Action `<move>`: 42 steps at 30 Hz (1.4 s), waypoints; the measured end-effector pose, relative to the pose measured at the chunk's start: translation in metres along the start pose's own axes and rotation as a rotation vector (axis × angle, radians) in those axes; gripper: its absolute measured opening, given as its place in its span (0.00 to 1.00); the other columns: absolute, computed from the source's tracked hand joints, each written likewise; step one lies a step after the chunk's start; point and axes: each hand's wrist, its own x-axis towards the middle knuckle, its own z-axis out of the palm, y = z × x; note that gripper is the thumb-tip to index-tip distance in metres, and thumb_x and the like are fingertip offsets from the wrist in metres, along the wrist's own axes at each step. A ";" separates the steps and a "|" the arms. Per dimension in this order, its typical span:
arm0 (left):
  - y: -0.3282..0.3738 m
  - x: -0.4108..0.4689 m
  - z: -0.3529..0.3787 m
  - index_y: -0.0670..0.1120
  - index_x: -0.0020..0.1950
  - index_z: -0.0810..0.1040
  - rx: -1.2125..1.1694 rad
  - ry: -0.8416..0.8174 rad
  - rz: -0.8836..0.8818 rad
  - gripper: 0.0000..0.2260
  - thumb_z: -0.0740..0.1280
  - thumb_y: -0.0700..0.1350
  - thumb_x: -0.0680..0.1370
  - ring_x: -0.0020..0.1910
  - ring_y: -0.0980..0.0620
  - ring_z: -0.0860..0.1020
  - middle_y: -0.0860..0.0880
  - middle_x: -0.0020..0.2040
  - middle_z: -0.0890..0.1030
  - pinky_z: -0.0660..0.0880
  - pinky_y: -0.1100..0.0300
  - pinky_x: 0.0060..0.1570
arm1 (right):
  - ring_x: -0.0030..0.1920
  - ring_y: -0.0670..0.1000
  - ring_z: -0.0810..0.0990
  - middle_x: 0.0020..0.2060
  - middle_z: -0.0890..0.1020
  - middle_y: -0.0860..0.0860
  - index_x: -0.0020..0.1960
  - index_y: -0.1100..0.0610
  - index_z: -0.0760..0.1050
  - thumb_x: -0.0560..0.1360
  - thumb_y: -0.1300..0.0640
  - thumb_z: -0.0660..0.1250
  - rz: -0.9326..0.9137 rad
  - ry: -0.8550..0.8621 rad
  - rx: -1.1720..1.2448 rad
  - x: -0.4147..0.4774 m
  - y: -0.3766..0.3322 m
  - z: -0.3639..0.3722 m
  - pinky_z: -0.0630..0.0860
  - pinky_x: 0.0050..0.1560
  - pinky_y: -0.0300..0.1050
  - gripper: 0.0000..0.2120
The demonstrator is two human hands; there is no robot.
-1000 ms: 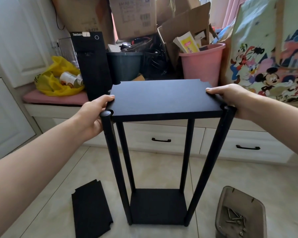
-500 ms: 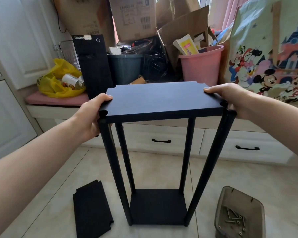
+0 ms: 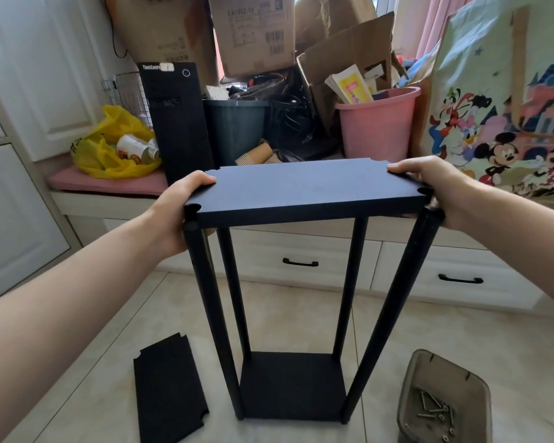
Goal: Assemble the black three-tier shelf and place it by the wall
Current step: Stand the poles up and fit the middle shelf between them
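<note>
A black shelf frame stands on the floor: a bottom board (image 3: 291, 385) with several upright black poles (image 3: 211, 314). A black top board (image 3: 304, 190) sits level at the pole tops. My left hand (image 3: 176, 212) grips its left edge, thumb on top. My right hand (image 3: 442, 190) grips the right edge by the near right pole, fingers over the top. A third black board (image 3: 167, 391) lies flat on the tiles to the left of the frame.
A grey tray of screws (image 3: 442, 407) sits on the floor at the right. Behind the frame runs a low white drawer unit (image 3: 301, 260), its top crowded with a black computer tower (image 3: 176, 123), pink bucket (image 3: 378, 126), yellow bag (image 3: 109, 148) and cardboard boxes (image 3: 256, 30).
The top board has shifted a little on the pole tops and the near left notch now sits over its pole. Both hands keep their hold on its edges.
</note>
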 end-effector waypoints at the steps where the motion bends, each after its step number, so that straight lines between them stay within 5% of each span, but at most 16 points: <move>1: 0.000 0.001 0.000 0.44 0.55 0.77 -0.007 -0.005 -0.006 0.14 0.70 0.53 0.77 0.37 0.53 0.80 0.48 0.38 0.82 0.79 0.64 0.30 | 0.31 0.46 0.78 0.40 0.80 0.49 0.51 0.55 0.78 0.72 0.49 0.71 0.009 -0.003 0.000 0.000 0.000 0.000 0.76 0.27 0.35 0.12; 8: 0.002 0.007 0.000 0.46 0.56 0.78 -0.011 0.012 -0.017 0.13 0.70 0.53 0.77 0.31 0.55 0.81 0.49 0.34 0.83 0.78 0.65 0.28 | 0.26 0.46 0.80 0.29 0.81 0.50 0.48 0.57 0.76 0.75 0.50 0.70 0.060 -0.055 -0.005 0.004 -0.003 0.001 0.78 0.26 0.36 0.10; 12: 0.003 0.008 0.000 0.46 0.61 0.77 0.030 0.059 -0.038 0.19 0.72 0.55 0.76 0.37 0.53 0.78 0.48 0.44 0.80 0.77 0.65 0.27 | 0.22 0.45 0.79 0.24 0.81 0.49 0.49 0.58 0.76 0.76 0.50 0.70 0.054 -0.070 0.019 0.006 -0.003 0.001 0.75 0.23 0.36 0.11; 15: 0.004 0.008 -0.001 0.45 0.61 0.77 0.016 0.062 -0.076 0.19 0.72 0.56 0.76 0.34 0.53 0.79 0.48 0.41 0.80 0.76 0.65 0.26 | 0.22 0.44 0.79 0.24 0.81 0.49 0.49 0.57 0.76 0.74 0.48 0.73 0.063 -0.067 0.031 0.007 -0.002 0.001 0.75 0.22 0.36 0.14; 18: 0.006 0.008 -0.006 0.44 0.61 0.77 -0.034 0.007 -0.087 0.18 0.73 0.51 0.76 0.28 0.53 0.81 0.48 0.34 0.83 0.77 0.63 0.27 | 0.23 0.45 0.81 0.30 0.83 0.50 0.49 0.57 0.76 0.73 0.48 0.74 0.058 -0.066 0.043 0.008 -0.002 0.000 0.76 0.23 0.37 0.14; 22: 0.005 0.006 -0.012 0.43 0.65 0.75 -0.075 -0.049 -0.083 0.19 0.72 0.49 0.77 0.32 0.51 0.84 0.46 0.37 0.85 0.79 0.61 0.30 | 0.29 0.48 0.84 0.44 0.82 0.54 0.56 0.58 0.76 0.76 0.52 0.71 0.078 -0.122 0.077 0.009 0.000 -0.007 0.79 0.27 0.40 0.13; 27: 0.004 0.004 -0.007 0.43 0.64 0.76 -0.083 0.006 -0.050 0.17 0.72 0.48 0.78 0.30 0.53 0.84 0.48 0.36 0.85 0.79 0.63 0.28 | 0.52 0.58 0.86 0.55 0.85 0.55 0.63 0.57 0.76 0.71 0.48 0.69 0.051 -0.308 0.005 0.002 0.005 -0.032 0.79 0.53 0.57 0.23; 30: 0.002 0.004 0.000 0.43 0.64 0.77 -0.084 0.084 -0.019 0.17 0.72 0.47 0.78 0.27 0.55 0.82 0.49 0.38 0.83 0.77 0.65 0.26 | 0.56 0.62 0.84 0.55 0.85 0.57 0.59 0.59 0.79 0.69 0.48 0.70 0.043 -0.392 0.006 -0.003 0.006 -0.046 0.76 0.57 0.60 0.23; 38: -0.002 0.004 0.002 0.43 0.61 0.77 -0.038 0.118 -0.002 0.15 0.71 0.48 0.77 0.30 0.56 0.82 0.50 0.42 0.82 0.77 0.66 0.26 | 0.45 0.53 0.85 0.39 0.84 0.55 0.46 0.58 0.80 0.67 0.55 0.70 0.039 -0.417 -0.047 -0.011 0.009 -0.049 0.78 0.53 0.56 0.10; 42: -0.002 0.003 0.000 0.45 0.61 0.77 -0.004 0.108 -0.010 0.15 0.72 0.49 0.77 0.34 0.55 0.82 0.50 0.42 0.82 0.78 0.62 0.35 | 0.44 0.52 0.86 0.40 0.84 0.54 0.52 0.59 0.78 0.72 0.55 0.69 0.057 -0.358 -0.041 -0.010 0.009 -0.046 0.79 0.49 0.54 0.11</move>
